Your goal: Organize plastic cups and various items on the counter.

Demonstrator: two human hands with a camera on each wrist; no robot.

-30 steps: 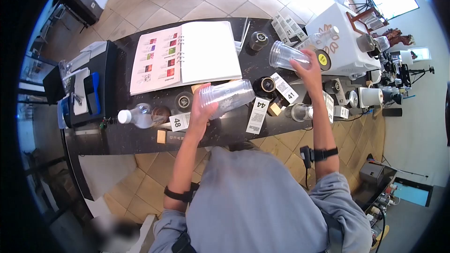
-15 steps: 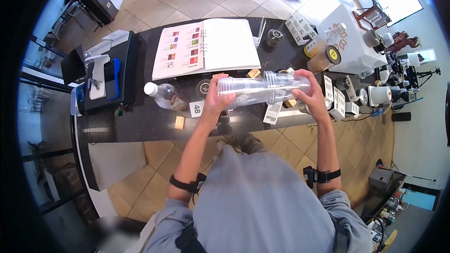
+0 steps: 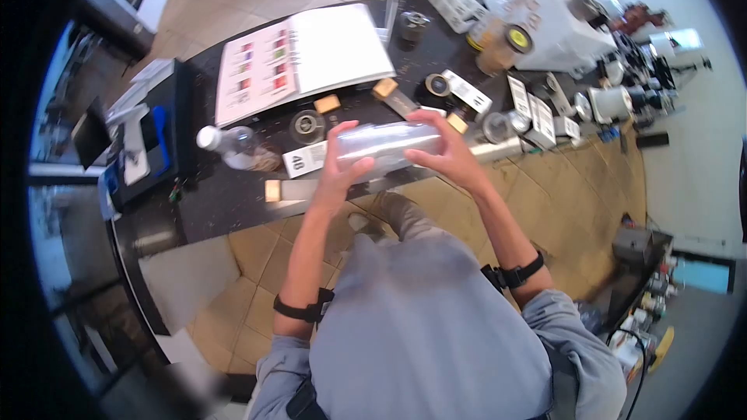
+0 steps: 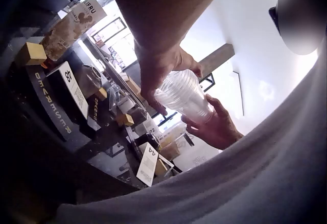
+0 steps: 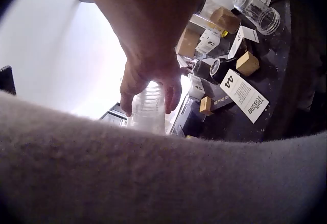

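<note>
Above the dark counter (image 3: pixel 233 210), I see the cup stack (image 3: pixel 387 145) lying sideways, my left hand (image 3: pixel 340 167) and right hand (image 3: pixel 445 157) gripping its ends.

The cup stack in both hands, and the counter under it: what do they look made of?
Cup stack: clear thin plastic, probably disposable; the left hand and right hand show through it, and ribbed rims nest together. Counter: dark, glossy, likely polished stone or laminate; it reflects light.
</note>
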